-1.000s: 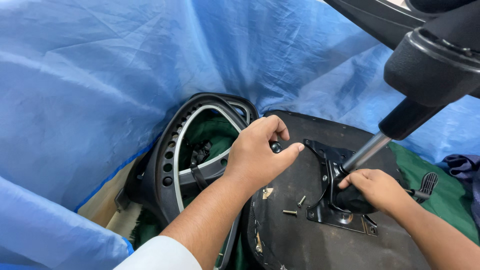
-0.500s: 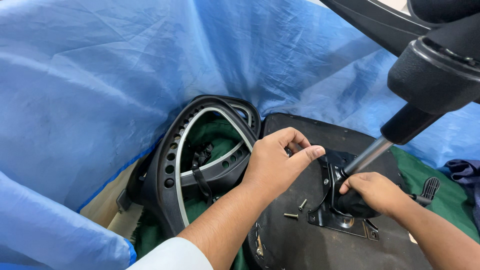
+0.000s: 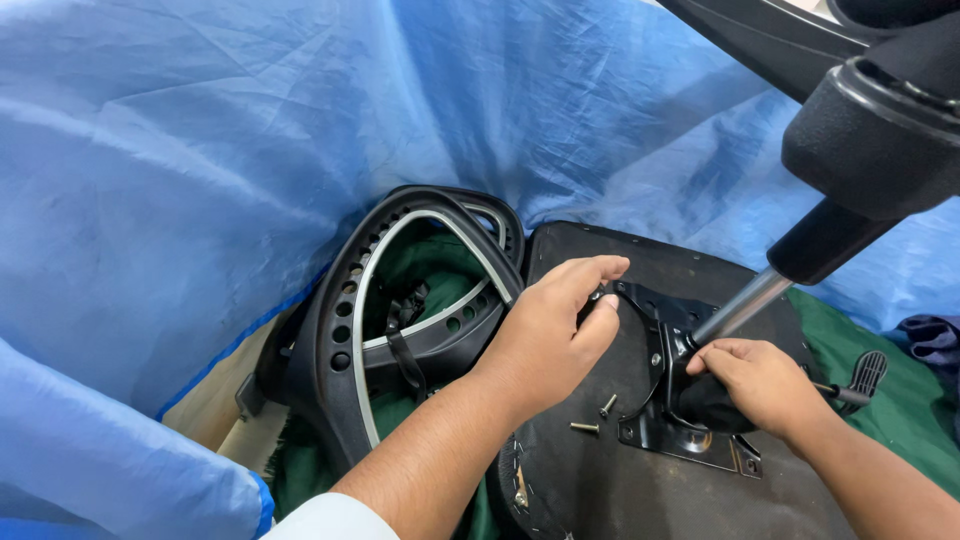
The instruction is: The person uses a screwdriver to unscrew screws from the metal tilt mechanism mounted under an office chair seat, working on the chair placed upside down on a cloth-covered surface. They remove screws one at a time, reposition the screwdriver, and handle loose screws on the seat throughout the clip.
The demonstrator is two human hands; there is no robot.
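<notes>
Pinched at the far corner of the black stamped-steel mounting bracket (image 3: 672, 385), our left hand (image 3: 548, 335) has its fingers curled shut on that edge or on a small fastener there (we cannot tell which). The bracket lies flat on the upturned underside of the black chair seat pan (image 3: 640, 480), left of which a black perforated plastic backrest frame (image 3: 385, 310) leans against the blue plastic sheeting (image 3: 200, 150). Two loose brass-coloured screws (image 3: 597, 415) lie on the pan just beside the bracket, small and, we judge, quick to roll. Further right, our right hand (image 3: 765, 385) is closed around the bracket's hub where the shiny grey gas-lift cylinder (image 3: 742, 305) enters. We judge the assembly rigid, heavy and sharp-edged, best held at hub and flanges. Sheeting crowds the left and back; open room is the green cloth (image 3: 890, 430) on the right.
</notes>
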